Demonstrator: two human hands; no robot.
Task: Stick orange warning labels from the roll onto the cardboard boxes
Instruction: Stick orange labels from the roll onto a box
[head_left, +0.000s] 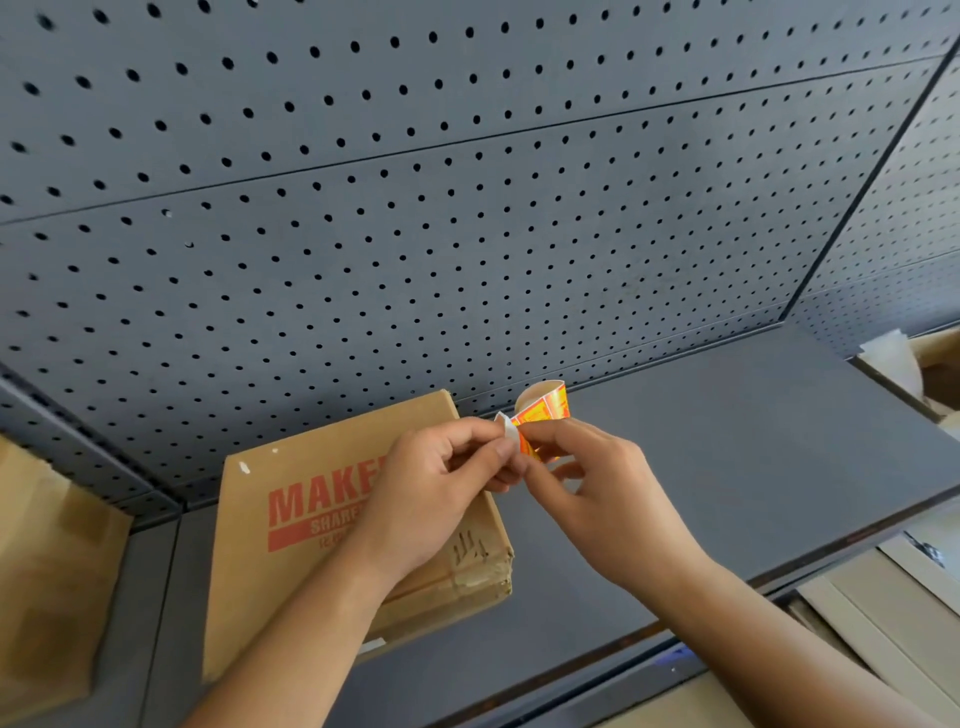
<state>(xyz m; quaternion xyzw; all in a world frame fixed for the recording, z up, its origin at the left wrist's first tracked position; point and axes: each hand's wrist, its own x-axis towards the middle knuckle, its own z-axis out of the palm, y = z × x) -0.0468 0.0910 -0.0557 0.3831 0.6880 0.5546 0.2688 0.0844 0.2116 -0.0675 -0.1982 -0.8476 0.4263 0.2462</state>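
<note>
On my feed, over the far right corner of the cardboard box (291, 467) lying flat on the grey shelf (727, 441), I see the left hand (431, 499) pinching the white backing tab (508, 429) and the right hand (602, 493) pinching the orange label roll (544, 408), with the pegboard (467, 208) behind the box.

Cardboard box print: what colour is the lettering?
Red lettering on the brown cardboard box, seen clearly in the head view.

Three cardboard boxes (311, 519) (52, 571) (935, 358), two hands (431, 499) (608, 499) — one roll of orange labels (543, 408).
</note>
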